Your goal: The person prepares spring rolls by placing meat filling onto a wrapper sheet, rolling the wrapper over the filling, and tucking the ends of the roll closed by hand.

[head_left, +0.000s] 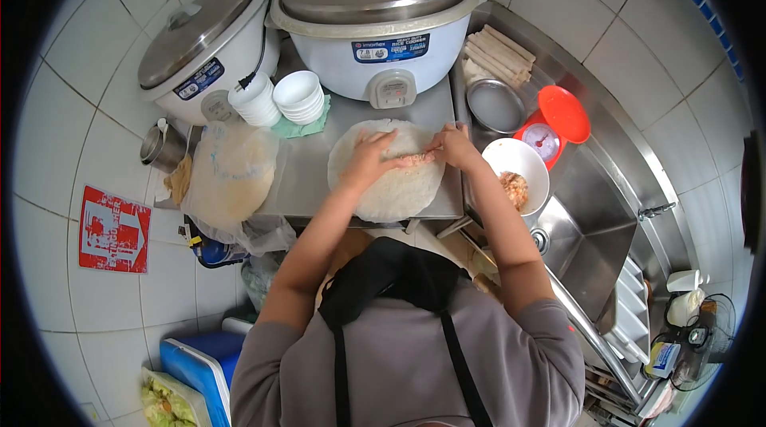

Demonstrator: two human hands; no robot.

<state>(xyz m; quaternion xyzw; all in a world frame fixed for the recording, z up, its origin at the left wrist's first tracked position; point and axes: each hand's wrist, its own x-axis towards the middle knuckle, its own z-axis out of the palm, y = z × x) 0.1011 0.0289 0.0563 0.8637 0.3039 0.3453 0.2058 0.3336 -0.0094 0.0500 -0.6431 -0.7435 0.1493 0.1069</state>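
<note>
A round, pale wrapper sheet (391, 197) lies flat on the steel counter. Across it runs a short strip of pinkish-orange minced filling (415, 160). My left hand (369, 160) rests on the wrapper with fingers spread, thumb at the strip's left end. At the strip's right end, my right hand (453, 146) has its fingers bunched together on the filling; the fingertips are partly hidden. Beside my right forearm sits a white bowl (519, 153) holding more minced filling (515, 191). To the left, a stack of round wrapper sheets (231, 175) lies in clear plastic.
Two rice cookers (335, 48) stand at the back, with stacked white cups (298, 93) in front. On the right are pale rolls (501, 53), a round metal tray (495, 106), a red scale (549, 140) and a steel sink (594, 223).
</note>
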